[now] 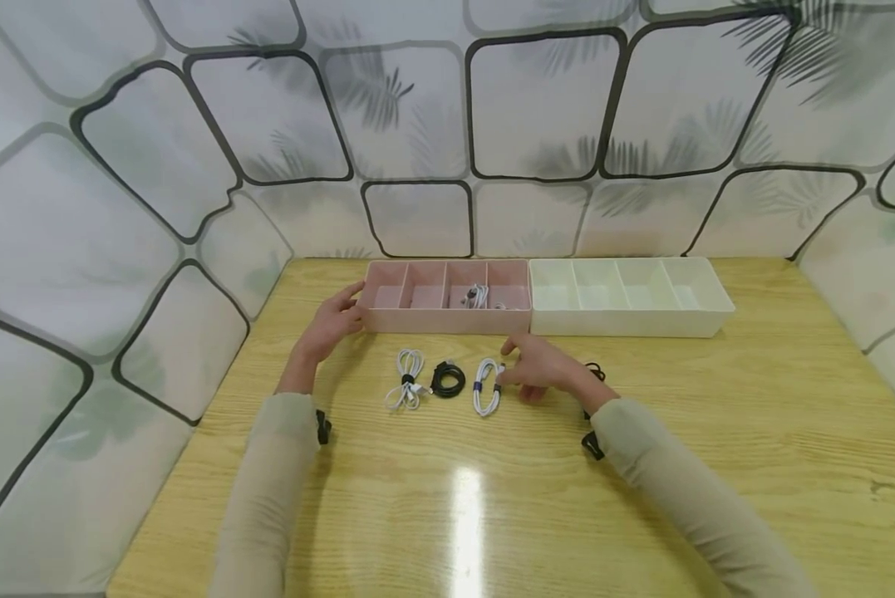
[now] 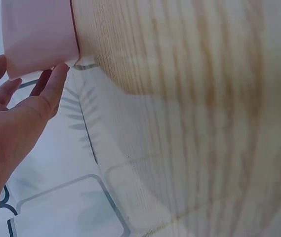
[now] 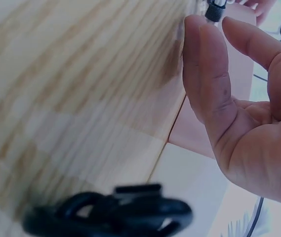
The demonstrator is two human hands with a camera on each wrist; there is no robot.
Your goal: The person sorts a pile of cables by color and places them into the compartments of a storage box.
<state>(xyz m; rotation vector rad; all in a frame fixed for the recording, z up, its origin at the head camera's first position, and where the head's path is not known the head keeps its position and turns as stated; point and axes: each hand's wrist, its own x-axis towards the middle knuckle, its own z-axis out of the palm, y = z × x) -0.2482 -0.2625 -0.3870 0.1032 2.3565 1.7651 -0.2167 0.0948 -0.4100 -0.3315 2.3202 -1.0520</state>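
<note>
My left hand [image 1: 329,328] rests its fingertips against the left end of a pink divided box [image 1: 447,321], fingers loosely bent; the left wrist view shows the same pink end wall [image 2: 40,37]. My right hand [image 1: 543,365] hovers beside a coiled white cable [image 1: 478,386] with a blue tie and a dark tie. In the right wrist view its thumb and fingers [image 3: 213,64] stand apart near the dark tie [image 3: 214,12]. Left of that cable lie a coiled black cable [image 1: 448,393] and a white cable bundle [image 1: 408,379] with a black tie.
A white divided box [image 1: 626,324] adjoins the pink one on the right. White cable [image 1: 476,296] lies in the pink box's third compartment, with a bit of white in the fourth. Another black cable [image 1: 595,370] lies partly hidden behind my right wrist. Patterned cloth [image 1: 544,108] hangs behind the wooden table [image 1: 387,498].
</note>
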